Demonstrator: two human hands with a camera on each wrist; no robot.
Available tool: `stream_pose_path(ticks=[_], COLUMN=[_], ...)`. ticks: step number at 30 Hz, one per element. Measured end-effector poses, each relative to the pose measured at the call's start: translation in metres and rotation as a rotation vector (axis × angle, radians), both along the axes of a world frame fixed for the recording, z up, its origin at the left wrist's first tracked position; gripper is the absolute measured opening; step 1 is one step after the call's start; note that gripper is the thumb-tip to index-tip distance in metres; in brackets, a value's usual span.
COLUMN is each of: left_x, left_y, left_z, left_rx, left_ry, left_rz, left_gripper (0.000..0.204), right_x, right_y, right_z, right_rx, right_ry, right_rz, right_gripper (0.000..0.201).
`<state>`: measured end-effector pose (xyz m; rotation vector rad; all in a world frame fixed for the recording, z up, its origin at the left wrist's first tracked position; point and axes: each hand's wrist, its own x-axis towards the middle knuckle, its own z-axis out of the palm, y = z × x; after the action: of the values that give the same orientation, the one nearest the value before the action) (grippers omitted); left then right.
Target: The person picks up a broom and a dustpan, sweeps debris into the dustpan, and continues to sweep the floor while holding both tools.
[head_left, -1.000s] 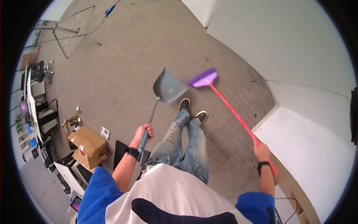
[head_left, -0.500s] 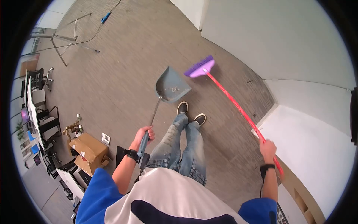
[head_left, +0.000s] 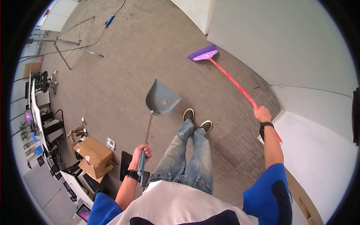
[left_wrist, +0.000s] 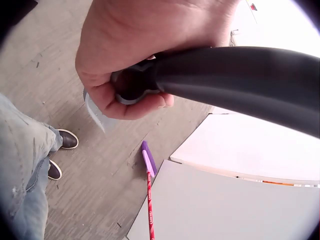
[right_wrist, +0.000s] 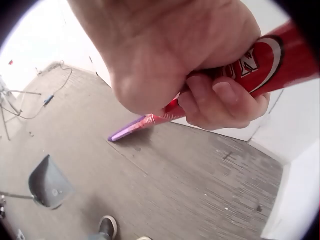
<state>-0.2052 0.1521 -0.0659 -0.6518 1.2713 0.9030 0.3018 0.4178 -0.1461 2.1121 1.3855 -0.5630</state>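
My left hand [head_left: 141, 153] grips the grey handle [head_left: 141, 163] of a long-handled dustpan [head_left: 162, 98]; bits of debris and a small round thing lie in its pan. The left wrist view shows the fingers of that hand [left_wrist: 145, 55] curled round the handle's end. My right hand [head_left: 263, 113] holds the red stick [head_left: 234, 80] of a broom, and its purple head [head_left: 203, 53] is on the floor near the grey wall, apart from the pan. In the right wrist view the right hand [right_wrist: 185, 60] wraps round the red stick.
Grey and white panels [head_left: 277, 48] stand at the right. Left are a cardboard box [head_left: 95, 155], desks with chairs [head_left: 52, 125] and a potted plant. A metal frame [head_left: 67, 48] and a cable with a blue part [head_left: 109, 21] lie at the upper left. Two shoes [head_left: 188, 114] are below the pan.
The broom head has moved away from the feet toward the wall, with my right hand and arm reaching farther forward. The dustpan now appears lower and farther left, still in my left hand.
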Motion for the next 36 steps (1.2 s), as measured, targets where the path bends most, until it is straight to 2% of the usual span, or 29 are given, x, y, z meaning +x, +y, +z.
stream_pose_path(ticks=[2,4,5,7,11,15,19,24,26,28,30,32,35,36], left_x=[0.0,-0.001,-0.001,-0.003,-0.005,-0.006,-0.003,-0.001,0.0,-0.003,-0.001,-0.003,-0.005,-0.006], left_y=[0.007,0.008,0.01,0.014,0.009,0.011,0.013,0.005,0.003,-0.002,-0.003,-0.004,-0.009,-0.01], left_z=[-0.001,-0.008,-0.006,-0.005,-0.005,0.006,0.009,0.016,0.022,0.023,0.024,0.024,0.017,0.016], left_rx=[-0.008,-0.008,-0.007,-0.021,0.026,0.037,0.034,0.065,0.06,0.064,0.07,0.053,0.034,0.036], left_ry=[0.021,-0.019,-0.022,-0.075,-0.116,-0.136,-0.124,-0.113,-0.092,-0.081,-0.05,-0.038,-0.031,-0.029], left_rz=[0.003,0.039,0.036,0.056,0.091,0.079,0.083,0.15,0.177,0.188,0.206,0.226,0.24,0.23], left_gripper=[0.013,0.006,0.006,0.007,0.01,0.009,0.01,0.012,0.013,0.013,0.012,0.013,0.012,0.01], right_x=[0.044,0.094,0.125,0.16,0.177,0.158,0.114,-0.009,-0.062,-0.067,-0.051,-0.005,0.088,0.121], right_y=[-0.039,-0.093,-0.125,-0.171,-0.204,-0.195,-0.119,0.006,0.032,0.032,0.024,0.0,-0.059,-0.084], right_z=[0.005,0.019,0.028,0.066,0.146,0.163,0.108,0.028,0.009,-0.014,-0.02,-0.013,0.007,0.019], right_rx=[-0.007,-0.073,-0.033,-0.065,-0.047,0.041,0.1,0.113,0.122,0.065,-0.045,-0.082,-0.111,-0.128], right_ry=[-0.003,-0.1,-0.137,-0.244,-0.35,-0.305,-0.12,0.124,0.165,0.149,0.124,0.084,-0.002,-0.1], right_rz=[-0.009,0.016,0.026,0.001,0.028,0.119,0.207,0.283,0.304,0.268,0.208,0.166,0.156,0.139], right_gripper=[0.067,0.066,0.064,0.063,0.061,0.06,0.062,0.063,0.061,0.061,0.063,0.064,0.063,0.062])
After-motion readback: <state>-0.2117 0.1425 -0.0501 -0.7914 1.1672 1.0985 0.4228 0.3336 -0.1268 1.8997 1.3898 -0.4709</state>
